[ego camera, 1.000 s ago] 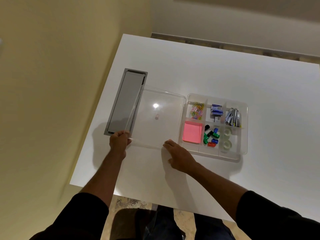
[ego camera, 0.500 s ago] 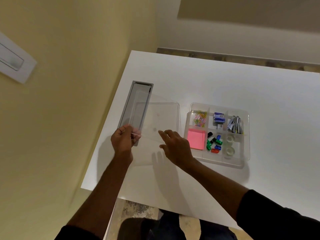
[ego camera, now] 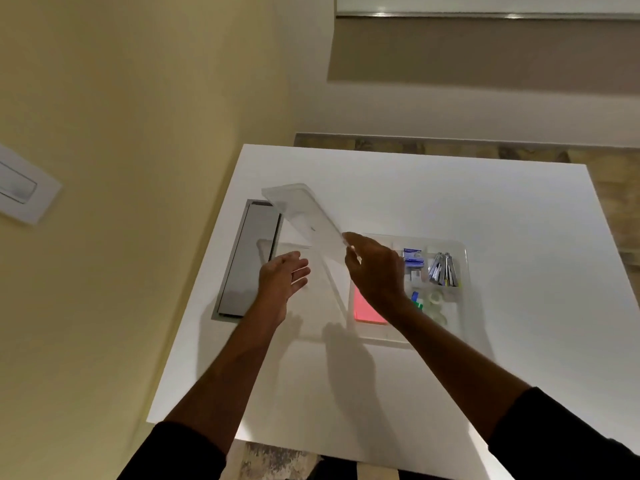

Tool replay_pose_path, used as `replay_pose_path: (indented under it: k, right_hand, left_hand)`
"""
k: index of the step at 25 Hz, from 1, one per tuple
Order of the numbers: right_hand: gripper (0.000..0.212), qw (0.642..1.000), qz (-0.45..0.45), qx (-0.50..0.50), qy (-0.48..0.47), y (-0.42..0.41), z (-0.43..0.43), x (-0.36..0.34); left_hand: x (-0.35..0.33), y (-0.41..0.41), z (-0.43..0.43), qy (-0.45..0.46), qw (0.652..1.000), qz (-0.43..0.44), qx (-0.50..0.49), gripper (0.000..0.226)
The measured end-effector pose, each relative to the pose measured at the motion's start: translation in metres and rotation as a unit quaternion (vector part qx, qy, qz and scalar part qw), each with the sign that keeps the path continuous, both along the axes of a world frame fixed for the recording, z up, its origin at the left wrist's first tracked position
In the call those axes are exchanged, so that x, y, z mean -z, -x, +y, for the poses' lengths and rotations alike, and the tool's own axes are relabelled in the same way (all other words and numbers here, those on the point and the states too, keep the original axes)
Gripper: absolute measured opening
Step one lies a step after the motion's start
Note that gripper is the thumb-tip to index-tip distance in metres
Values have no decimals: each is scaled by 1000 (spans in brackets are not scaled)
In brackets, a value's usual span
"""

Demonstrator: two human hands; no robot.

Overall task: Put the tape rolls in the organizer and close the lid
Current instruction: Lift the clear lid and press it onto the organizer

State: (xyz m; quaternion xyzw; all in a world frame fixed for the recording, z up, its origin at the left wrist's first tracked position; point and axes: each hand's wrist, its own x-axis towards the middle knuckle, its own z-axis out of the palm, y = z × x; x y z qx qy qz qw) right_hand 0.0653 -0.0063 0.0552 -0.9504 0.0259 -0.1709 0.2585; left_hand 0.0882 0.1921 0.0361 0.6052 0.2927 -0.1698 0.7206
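White table [ego camera: 450,202]: right hand [ego camera: 375,271] pinches the tilted lid [ego camera: 304,213] above the organizer [ego camera: 462,271]; left hand [ego camera: 282,277] hovers, fingers spread.

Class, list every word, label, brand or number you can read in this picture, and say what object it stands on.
No text can be read.
Blue box in the organizer: white print on its top, too small and blurred to read.
Clear lid held in the right hand: a small dark mark, not legible.
Wall plate: no lettering visible.
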Motion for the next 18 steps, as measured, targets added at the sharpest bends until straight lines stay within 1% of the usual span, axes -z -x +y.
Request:
replay_pose_path:
  k: [2,3,5,6,7,8,9,10,11,12,13,15,18]
  right_hand:
    - [20,988,59,25,-139,-3,-25,-8]
    - [16,970,91,31,-225,-2,-38,-11]
    - [17,906,143,48,-395,4,-69,-15]
    - [21,875,161,52,-453,10,-84,-16]
    - [25,854,176,53,-487,16,-100,-17]
    - [27,840,189,50,-505,23,-115,-17]
    - [28,829,201,48,-519,30,-130,-15]
    - [27,820,210,49,-530,36,-144,-13]
    - [27,814,217,55,-536,41,-156,-9]
    - [27,811,223,64,-537,46,-168,-5]
    - [28,810,231,75,-534,49,-178,0]
    - [35,807,243,100,-528,53,-199,11]
    - [56,799,257,117,-531,59,-223,28]
  left_hand:
    - [13,1,-7,-19,999,25,13,30]
    - [20,3,-8,-42,998,38,20,27]
    - [29,7,-11,-107,992,54,43,16]
    - [33,9,-12,-132,988,59,50,19]
    - [36,10,-13,-142,986,65,57,27]
    - [39,12,-15,-144,985,77,62,48]
    - [43,13,-18,-142,984,82,72,56]
    - [44,14,-23,-139,984,70,87,51]
    - [47,15,-27,-131,985,53,94,37]
    - [48,15,-33,-121,987,38,100,28]
    - [50,16,-40,-115,988,29,102,25]
    - [53,16,-54,-130,985,19,110,23]
    - [59,20,-70,-186,972,-8,140,24]
